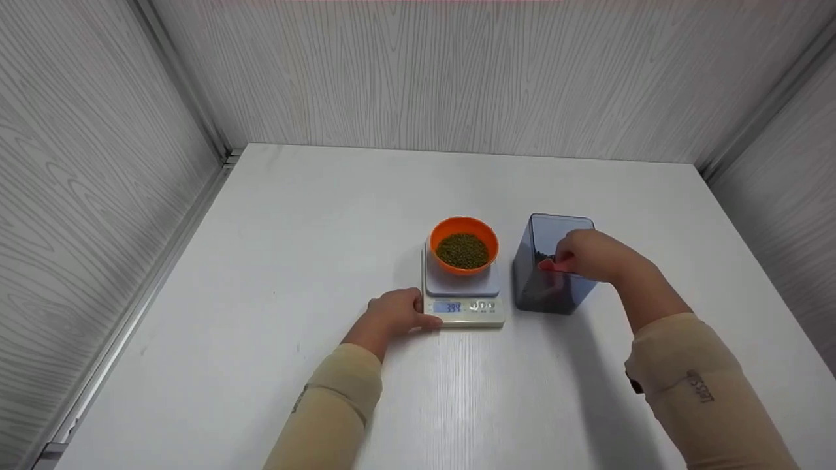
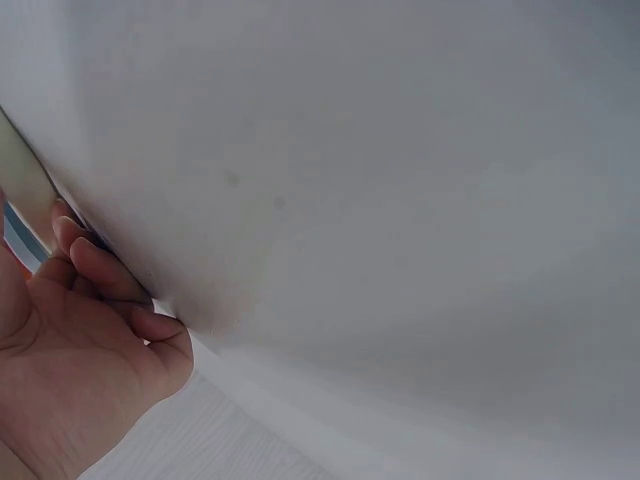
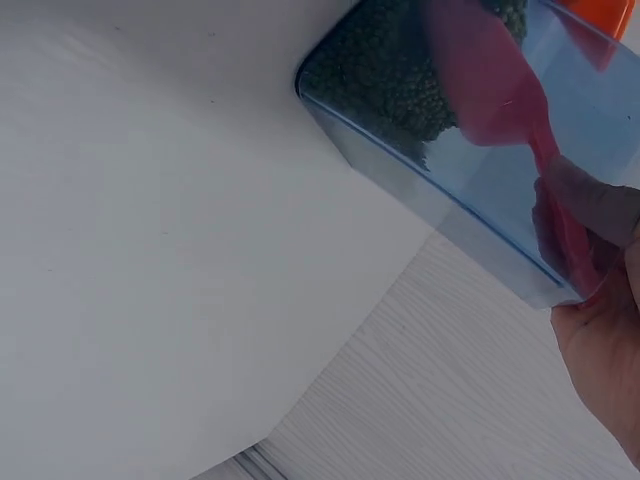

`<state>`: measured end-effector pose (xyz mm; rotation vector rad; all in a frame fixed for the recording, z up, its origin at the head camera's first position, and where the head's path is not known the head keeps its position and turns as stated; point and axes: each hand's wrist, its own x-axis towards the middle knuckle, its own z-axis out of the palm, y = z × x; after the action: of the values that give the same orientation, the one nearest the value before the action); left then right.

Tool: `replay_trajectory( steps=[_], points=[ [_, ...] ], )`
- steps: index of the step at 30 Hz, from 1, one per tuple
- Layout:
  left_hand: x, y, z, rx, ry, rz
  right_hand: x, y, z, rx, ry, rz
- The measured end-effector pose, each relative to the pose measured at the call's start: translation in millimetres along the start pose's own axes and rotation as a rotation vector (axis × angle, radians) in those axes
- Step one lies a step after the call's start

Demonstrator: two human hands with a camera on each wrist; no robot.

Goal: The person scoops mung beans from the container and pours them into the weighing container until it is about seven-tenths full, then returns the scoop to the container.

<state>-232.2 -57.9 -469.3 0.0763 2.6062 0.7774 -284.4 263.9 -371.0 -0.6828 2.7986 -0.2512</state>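
A white kitchen scale with a lit display lies mid-table, bearing an orange bowl of small green beans. My left hand grips its front left corner, thumb at the front edge; the left wrist view shows curled fingers against the scale's side. To the right stands a translucent blue-grey bin, and my right hand reaches into its mouth. That hand holds a red scoop by the handle, the scoop's head down at the dark green beans in the bin.
The white tabletop runs back to a wood-grain panel. Similar panels rise at the left and right. Scale and bin stand close together with a narrow gap between them.
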Motion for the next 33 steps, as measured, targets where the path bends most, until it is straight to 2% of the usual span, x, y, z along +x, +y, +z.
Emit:
replay_trajectory(
  steps=[7, 19, 29, 33],
  points=[
    [-0.3, -1.7, -0.5, 0.004, 0.000, 0.008, 2.8, -3, 1, 0.020, 0.007, 0.013],
    [2.4, -0.2, -0.2, 0.000, 0.000, 0.007, 4.0, -8, -6, -0.052, -0.060, 0.018],
    [3.9, -1.6, 1.3, 0.029, -0.011, 0.004, 2.8, 1, -1, -0.008, -0.010, -0.031],
    [3.6, -1.0, 0.5, 0.028, -0.009, 0.009, 1.5, 3, -4, 0.021, -0.009, -0.019]
  ],
)
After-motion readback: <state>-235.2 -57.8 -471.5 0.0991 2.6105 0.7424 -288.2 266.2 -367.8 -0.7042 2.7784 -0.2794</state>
